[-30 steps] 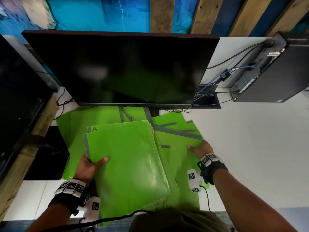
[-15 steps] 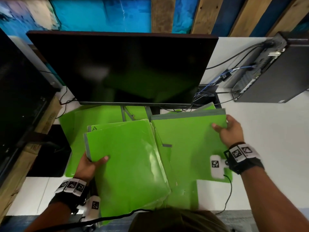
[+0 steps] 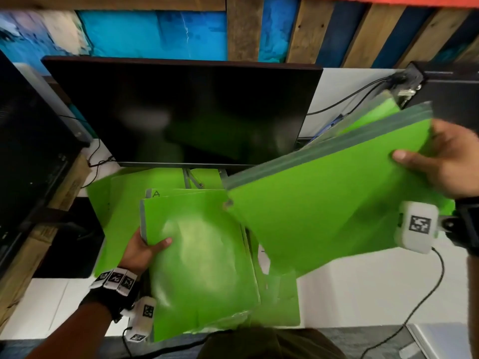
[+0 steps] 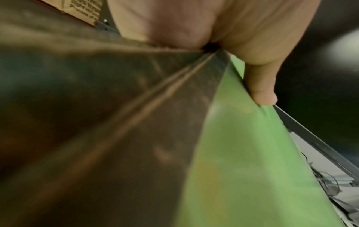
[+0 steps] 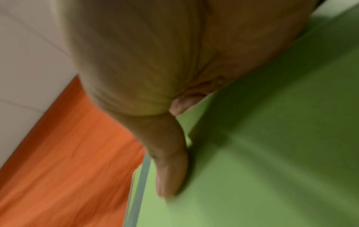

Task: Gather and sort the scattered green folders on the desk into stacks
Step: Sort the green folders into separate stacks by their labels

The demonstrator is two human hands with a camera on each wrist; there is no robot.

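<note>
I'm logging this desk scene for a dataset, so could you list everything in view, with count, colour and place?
Lifted folders: at least two, green with grey spines, held tilted above the desk's right side.
Folder stack: several, green, front centre of the desk, gripped at its left edge.
Loose folders: a few, green, flat under and behind the stack; exact count unclear.
Monitor: one, black, screen dark, behind the folders.
Computer case: one, black, far right, cables plugged in.
Desk: one, white.
Second screen: one, black, left edge.
Left hand: grips the stack, thumb on top.
Right hand: holds the lifted folders, thumb on top.
</note>
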